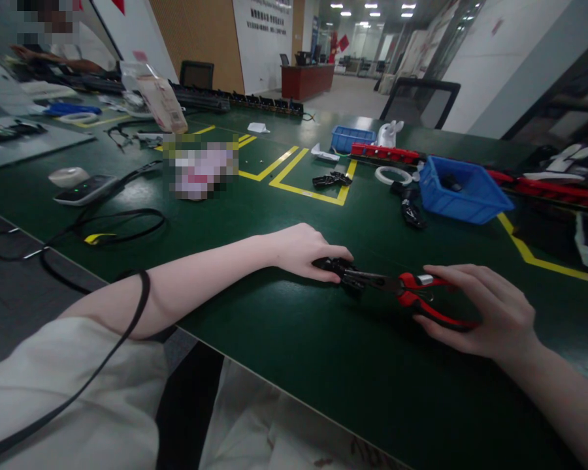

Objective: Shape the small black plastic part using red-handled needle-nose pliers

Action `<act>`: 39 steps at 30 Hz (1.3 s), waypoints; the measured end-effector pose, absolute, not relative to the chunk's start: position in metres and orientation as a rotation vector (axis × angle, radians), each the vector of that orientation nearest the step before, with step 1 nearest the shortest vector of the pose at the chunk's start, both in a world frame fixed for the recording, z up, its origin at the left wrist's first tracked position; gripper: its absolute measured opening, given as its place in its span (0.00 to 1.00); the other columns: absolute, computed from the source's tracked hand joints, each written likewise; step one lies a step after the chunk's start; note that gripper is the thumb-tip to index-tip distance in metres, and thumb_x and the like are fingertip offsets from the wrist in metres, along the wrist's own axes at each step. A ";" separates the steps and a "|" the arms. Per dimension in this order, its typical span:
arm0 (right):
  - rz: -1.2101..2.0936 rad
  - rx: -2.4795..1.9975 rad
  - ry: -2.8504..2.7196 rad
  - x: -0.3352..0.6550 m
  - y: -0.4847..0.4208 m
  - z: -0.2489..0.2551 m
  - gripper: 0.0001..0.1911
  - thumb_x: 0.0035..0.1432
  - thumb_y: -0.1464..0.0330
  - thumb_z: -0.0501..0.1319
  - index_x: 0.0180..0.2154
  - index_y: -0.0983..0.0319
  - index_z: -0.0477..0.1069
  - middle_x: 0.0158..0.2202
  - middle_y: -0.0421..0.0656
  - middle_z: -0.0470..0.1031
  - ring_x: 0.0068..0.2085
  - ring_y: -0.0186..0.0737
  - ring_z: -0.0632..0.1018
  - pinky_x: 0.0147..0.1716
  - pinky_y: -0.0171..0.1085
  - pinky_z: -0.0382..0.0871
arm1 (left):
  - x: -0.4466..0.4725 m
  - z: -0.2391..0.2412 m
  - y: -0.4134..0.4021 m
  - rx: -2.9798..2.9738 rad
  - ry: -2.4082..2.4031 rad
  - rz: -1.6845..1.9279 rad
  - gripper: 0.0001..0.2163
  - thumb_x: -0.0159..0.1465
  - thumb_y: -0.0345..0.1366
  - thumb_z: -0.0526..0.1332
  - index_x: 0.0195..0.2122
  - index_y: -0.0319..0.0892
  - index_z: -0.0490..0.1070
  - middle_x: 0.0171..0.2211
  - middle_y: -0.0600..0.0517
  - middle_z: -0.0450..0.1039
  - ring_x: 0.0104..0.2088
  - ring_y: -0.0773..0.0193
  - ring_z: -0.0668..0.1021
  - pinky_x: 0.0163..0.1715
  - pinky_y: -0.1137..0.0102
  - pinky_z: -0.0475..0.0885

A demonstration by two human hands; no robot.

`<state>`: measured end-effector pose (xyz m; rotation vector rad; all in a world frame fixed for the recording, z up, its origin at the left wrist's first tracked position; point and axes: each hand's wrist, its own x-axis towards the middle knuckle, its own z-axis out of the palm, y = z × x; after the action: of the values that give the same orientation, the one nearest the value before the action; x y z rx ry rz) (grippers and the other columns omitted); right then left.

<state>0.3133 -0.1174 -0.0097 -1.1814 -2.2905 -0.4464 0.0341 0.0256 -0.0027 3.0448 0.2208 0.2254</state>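
Note:
My left hand [308, 251] pinches a small black part [334, 264] low over the green table. What kind of part it is, I cannot make out; it looks jointed and partly hidden by my fingers. My right hand [494, 310] is wrapped around the red handles of long-nose pliers [406, 287], and the handles are spread apart. The narrow dark jaws of the pliers point left and meet the black part close to my left fingertips. Whether the jaws clamp it or only touch it, I cannot tell.
Beyond my hands, more black parts [332, 179] lie inside yellow tape lines. A blue bin [463, 189], a white tape roll [392, 175] and a red rail [385, 154] stand back right. At left are a bottle [161, 101], a cable loop [127, 225] and a grey device [85, 189]. A person sits far left.

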 end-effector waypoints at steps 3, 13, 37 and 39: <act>-0.452 -1.177 -2.284 0.313 -0.117 -0.008 0.32 0.50 0.61 0.64 0.57 0.55 0.60 0.41 0.48 0.74 0.37 0.52 0.77 0.33 0.49 0.72 | 0.034 -0.003 0.026 3.037 0.210 0.225 0.19 0.65 0.48 0.54 0.54 0.44 0.66 0.30 0.52 0.77 0.26 0.65 0.76 0.25 0.73 0.63; -0.472 -1.166 -2.331 0.316 -0.114 -0.009 0.29 0.50 0.62 0.65 0.54 0.58 0.62 0.40 0.49 0.75 0.35 0.46 0.77 0.33 0.45 0.72 | 0.035 -0.005 0.026 3.042 0.175 0.247 0.18 0.64 0.50 0.56 0.46 0.42 0.68 0.25 0.53 0.74 0.24 0.65 0.75 0.23 0.73 0.60; -0.521 -1.099 -2.412 0.313 -0.112 -0.007 0.27 0.48 0.62 0.67 0.49 0.65 0.65 0.38 0.53 0.76 0.35 0.47 0.77 0.37 0.45 0.71 | 0.024 0.017 0.025 3.202 0.168 0.204 0.30 0.54 0.68 0.53 0.28 0.40 0.68 0.26 0.51 0.71 0.24 0.65 0.71 0.27 0.69 0.58; -0.526 -1.095 -2.422 0.313 -0.112 -0.007 0.28 0.48 0.61 0.66 0.50 0.64 0.64 0.39 0.52 0.76 0.36 0.47 0.77 0.37 0.45 0.71 | 0.024 0.016 0.026 3.172 0.188 0.244 0.34 0.52 0.68 0.54 0.40 0.39 0.69 0.38 0.46 0.73 0.31 0.60 0.74 0.29 0.69 0.61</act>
<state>0.3127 -0.1121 -0.0071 -1.0950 -2.4216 -0.5257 0.0239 0.0258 0.0158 3.1720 0.1881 0.2442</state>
